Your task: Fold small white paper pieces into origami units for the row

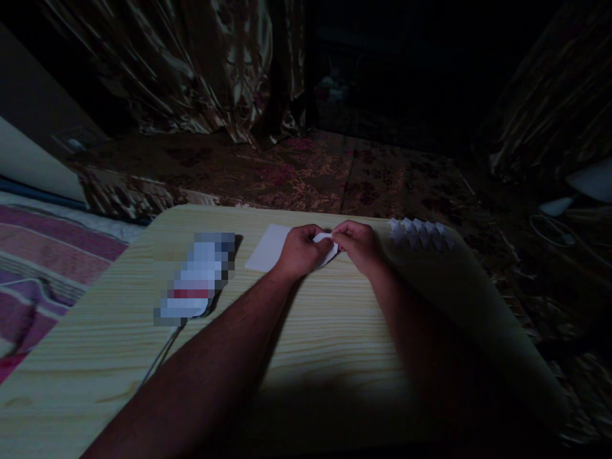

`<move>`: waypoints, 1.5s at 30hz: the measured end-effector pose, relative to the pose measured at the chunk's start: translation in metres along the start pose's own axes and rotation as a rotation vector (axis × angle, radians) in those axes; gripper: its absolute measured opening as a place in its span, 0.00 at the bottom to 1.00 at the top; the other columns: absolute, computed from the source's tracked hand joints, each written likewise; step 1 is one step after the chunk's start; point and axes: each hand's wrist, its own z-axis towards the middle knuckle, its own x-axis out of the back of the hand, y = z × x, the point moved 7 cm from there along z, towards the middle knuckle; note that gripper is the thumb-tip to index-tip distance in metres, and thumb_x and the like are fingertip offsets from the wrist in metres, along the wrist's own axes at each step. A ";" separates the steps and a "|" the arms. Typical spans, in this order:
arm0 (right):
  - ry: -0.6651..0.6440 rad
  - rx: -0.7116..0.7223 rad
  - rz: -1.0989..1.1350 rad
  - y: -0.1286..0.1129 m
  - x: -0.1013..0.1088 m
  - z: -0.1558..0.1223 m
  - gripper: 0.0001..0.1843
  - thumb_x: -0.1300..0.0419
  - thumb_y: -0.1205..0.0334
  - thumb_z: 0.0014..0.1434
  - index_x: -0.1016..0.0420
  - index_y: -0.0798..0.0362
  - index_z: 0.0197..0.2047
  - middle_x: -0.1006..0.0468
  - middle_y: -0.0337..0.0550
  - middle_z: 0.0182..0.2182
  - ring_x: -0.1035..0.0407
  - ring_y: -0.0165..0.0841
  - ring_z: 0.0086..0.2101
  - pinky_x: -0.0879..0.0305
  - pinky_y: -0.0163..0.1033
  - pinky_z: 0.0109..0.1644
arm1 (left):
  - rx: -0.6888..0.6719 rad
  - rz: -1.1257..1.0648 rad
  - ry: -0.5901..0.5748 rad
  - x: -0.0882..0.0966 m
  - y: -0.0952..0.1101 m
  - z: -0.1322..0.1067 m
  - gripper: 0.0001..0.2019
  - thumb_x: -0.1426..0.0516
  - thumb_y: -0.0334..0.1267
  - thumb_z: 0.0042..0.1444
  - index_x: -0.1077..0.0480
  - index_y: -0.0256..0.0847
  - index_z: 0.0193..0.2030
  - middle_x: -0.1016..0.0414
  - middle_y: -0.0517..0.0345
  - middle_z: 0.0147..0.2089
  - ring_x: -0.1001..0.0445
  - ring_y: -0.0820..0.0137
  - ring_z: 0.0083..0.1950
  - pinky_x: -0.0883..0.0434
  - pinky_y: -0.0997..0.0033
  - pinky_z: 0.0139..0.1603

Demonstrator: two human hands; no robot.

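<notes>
Between my two hands is a small piece of white paper (327, 254), tilted a little above the wooden table. My left hand (304, 247) grips its left side, thumb on top. At the paper's right end, the fingers of my right hand (356, 241) pinch the edge. A flat white sheet or stack of paper (268, 247) lies on the table to the left, partly covered by my left hand. Several small pointed white folded paper pieces (421, 234) stand in rows beyond my right hand, near the table's far right corner.
On the left of the wooden table (329, 331) lies a blurred-out device (198, 274) with a cable (162, 350) running towards me. Striped bedding (38, 255) borders the table's left. Patterned cloth (287, 169) covers a ledge behind, below a curtain (215, 64). The right side is dark.
</notes>
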 end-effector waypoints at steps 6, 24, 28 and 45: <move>0.037 0.009 0.006 0.000 0.004 -0.001 0.04 0.40 0.63 0.46 0.27 0.54 0.26 0.30 0.34 0.18 0.38 0.27 0.21 0.44 0.32 0.24 | 0.004 0.003 0.005 0.000 0.001 -0.001 0.12 0.40 0.45 0.46 0.28 0.37 0.28 0.30 0.61 0.24 0.38 0.75 0.23 0.42 0.77 0.23; 0.046 0.023 -0.020 0.002 0.002 0.001 0.05 0.39 0.62 0.45 0.26 0.55 0.26 0.28 0.36 0.20 0.36 0.27 0.23 0.42 0.32 0.27 | -0.021 0.073 -0.034 -0.001 0.001 0.000 0.14 0.42 0.47 0.49 0.28 0.36 0.29 0.30 0.60 0.24 0.38 0.75 0.23 0.41 0.77 0.23; 0.048 0.019 -0.043 0.001 0.002 0.000 0.04 0.40 0.63 0.45 0.27 0.55 0.25 0.28 0.36 0.21 0.36 0.27 0.23 0.42 0.32 0.27 | -0.026 0.078 -0.042 -0.002 0.001 0.000 0.14 0.42 0.47 0.49 0.27 0.36 0.29 0.30 0.60 0.23 0.38 0.75 0.23 0.41 0.76 0.24; -0.001 0.014 -0.014 0.001 0.000 0.000 0.05 0.40 0.64 0.45 0.26 0.55 0.27 0.26 0.37 0.22 0.34 0.29 0.24 0.41 0.33 0.28 | -0.050 0.075 -0.081 -0.005 -0.001 0.000 0.13 0.42 0.45 0.50 0.28 0.35 0.28 0.31 0.60 0.23 0.38 0.76 0.23 0.42 0.77 0.22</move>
